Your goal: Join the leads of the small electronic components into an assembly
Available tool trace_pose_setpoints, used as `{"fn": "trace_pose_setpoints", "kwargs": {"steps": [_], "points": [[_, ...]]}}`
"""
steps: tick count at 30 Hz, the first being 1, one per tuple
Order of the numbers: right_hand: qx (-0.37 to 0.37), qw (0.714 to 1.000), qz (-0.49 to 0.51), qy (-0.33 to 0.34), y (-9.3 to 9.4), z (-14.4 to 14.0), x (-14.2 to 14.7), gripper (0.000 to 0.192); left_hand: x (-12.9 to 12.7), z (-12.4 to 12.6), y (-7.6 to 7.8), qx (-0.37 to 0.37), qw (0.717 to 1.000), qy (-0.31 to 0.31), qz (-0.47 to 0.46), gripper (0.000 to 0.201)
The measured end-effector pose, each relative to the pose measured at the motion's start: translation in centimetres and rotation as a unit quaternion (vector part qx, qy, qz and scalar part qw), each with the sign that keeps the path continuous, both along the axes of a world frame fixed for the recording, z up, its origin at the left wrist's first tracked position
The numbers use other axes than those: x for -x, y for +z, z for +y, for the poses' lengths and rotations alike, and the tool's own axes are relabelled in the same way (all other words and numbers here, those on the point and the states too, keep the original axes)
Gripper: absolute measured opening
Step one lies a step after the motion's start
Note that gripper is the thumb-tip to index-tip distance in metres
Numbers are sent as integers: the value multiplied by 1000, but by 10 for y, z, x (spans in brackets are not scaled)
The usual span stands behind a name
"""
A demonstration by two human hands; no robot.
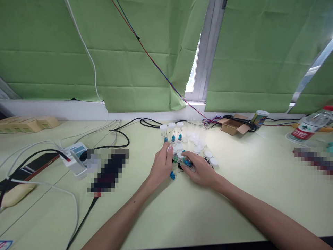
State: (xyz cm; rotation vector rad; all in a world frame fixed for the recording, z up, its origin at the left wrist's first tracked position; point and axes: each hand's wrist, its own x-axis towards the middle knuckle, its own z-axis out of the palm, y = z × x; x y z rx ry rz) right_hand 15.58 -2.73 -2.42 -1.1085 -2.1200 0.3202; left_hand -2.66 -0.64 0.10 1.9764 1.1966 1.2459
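Holding a small clear tube (183, 160) low over the desk (182, 215), left hand (161, 166) pinching its white cap end, right hand (201, 171) curled round it. Probably capping; needing a gentle push next.

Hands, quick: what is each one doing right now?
Left hand: closed on the white-capped end of a clear vial.
Right hand: closed on the same vial's other end.

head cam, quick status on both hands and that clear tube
Left hand and right hand both grip clear tube, low over table. White-capped vials stand just behind. Nothing blocking.
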Motion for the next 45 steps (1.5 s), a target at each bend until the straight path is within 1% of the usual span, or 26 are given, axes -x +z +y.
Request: {"fn": "trace_pose_setpoints", "kwargs": {"steps": [3,7,10,18,24,34,39,45], "points": [[-3,1000,0,2,0,0,1,32,-1,-1,-1,-8,1000,16,10,28],[-6,1000,2,5,-1,0,1,31,-4,-3,-1,-47,997,46,28,26],[-11,1000,1,6,-3,-1,1,30,-4,-4,0,-59,996,51,30,27],[-21,1000,-9,6,-3,0,1,30,1,-1,0,-22,999,23,-3,26],[-42,999,-28,6,-5,-1,0,30,0,1,-2,31,999,18,-26,29],[-59,998,-23,1,-9,0,1,33,-4,-2,0,68,995,14,-71,31],[-60,998,-22,4,-10,0,1,35,-5,-2,-1,93,991,12,-95,31],[-60,998,-28,7,-10,0,1,35,-6,-1,-3,102,988,10,-118,34]]}}
